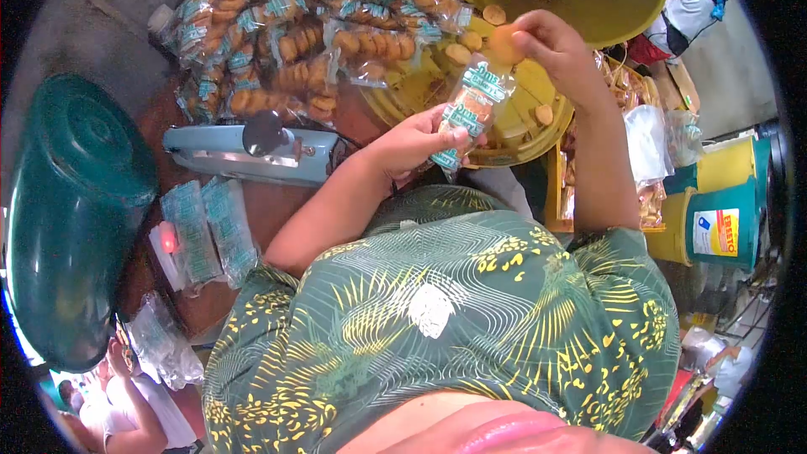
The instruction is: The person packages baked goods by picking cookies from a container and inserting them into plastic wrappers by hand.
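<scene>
My left hand (410, 146) is closed around a clear plastic packet (476, 108) with teal print. Brown round pieces show inside the packet, which stands tilted. Just above the packet's upper end, my right hand (551, 49) pinches a round golden cookie (505, 45) between thumb and fingers. Under both hands lies a yellow round lid or tray (525, 139), with a few loose cookies (458, 54) on it. A large yellow basin (626, 13) behind my right hand holds many more brown round pieces.
Filled cookie packets (294, 42) are heaped at the back left. A light-blue bag sealer (311, 151) lies before them. Flat printed bags (210, 227) and a dark green bin (80, 227) are at left. Buckets (723, 219) stand at right. Other people (685, 13) are in the background.
</scene>
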Tool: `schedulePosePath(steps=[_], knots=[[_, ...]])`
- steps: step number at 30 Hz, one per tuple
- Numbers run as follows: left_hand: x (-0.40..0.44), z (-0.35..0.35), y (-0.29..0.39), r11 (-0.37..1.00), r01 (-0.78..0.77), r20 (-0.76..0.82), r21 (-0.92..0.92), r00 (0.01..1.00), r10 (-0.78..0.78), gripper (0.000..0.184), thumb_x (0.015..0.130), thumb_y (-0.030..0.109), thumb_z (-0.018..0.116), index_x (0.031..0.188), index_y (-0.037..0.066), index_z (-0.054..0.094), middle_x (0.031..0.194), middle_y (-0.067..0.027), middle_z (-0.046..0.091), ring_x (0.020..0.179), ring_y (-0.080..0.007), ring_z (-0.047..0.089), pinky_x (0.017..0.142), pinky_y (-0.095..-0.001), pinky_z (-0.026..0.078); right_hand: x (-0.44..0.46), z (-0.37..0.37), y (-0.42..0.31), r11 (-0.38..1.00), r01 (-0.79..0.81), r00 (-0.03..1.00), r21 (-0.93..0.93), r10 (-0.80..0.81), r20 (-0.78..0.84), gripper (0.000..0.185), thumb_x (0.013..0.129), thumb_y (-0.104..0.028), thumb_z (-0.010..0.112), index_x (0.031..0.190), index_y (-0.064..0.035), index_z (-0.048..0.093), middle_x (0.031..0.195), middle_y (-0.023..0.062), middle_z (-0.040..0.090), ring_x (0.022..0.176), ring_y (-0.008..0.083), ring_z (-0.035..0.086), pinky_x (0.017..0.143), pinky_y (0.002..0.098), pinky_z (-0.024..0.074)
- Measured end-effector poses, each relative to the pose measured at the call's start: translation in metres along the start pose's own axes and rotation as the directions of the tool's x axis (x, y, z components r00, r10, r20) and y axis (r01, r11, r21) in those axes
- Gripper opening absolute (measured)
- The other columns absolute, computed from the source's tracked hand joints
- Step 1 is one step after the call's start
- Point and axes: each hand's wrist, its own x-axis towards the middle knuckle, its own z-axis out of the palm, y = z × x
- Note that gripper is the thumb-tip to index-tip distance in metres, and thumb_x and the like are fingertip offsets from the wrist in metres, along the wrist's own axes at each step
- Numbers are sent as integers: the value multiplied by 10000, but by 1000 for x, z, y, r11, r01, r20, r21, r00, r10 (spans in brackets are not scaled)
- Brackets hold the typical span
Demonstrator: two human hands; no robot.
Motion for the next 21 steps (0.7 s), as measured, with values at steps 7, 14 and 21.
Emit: schedulePosePath(steps=[7, 14, 21], knots=[[-4, 0, 3, 997, 6, -36, -77, 999, -8, 518, 936, 382, 637, 1310, 66, 467, 1117, -58, 645, 852, -132, 638, 760, -288, 529, 3, 33, -12, 981, -152, 973, 122, 127, 195, 208, 954, -222, 635, 932, -15, 625, 908, 13, 622, 832, 115, 554, 784, 279, 458], [2, 1, 7, 999, -26, -45, -22, 999, 25, 555, 907, 300, 695, 1339, 61, 441, 1098, -29, 613, 924, -115, 612, 818, -290, 510, -20, 47, -32, 868, 72, 996, -491, -33, 87, 269, 908, -265, 665, 979, -15, 595, 846, 139, 631, 792, 272, 620, 736, 357, 487], [-4, 18, 15, 988, -107, -28, 115, 993, 111, 652, 877, 284, 736, 1385, 44, 407, 1144, -2, 578, 1027, -98, 558, 888, -280, 464, -38, 47, -41, 922, 176, 964, -345, -232, -128, 297, 922, -240, 655, 1153, -67, 582, 885, 97, 631, 792, 205, 619, 733, 335, 497]])
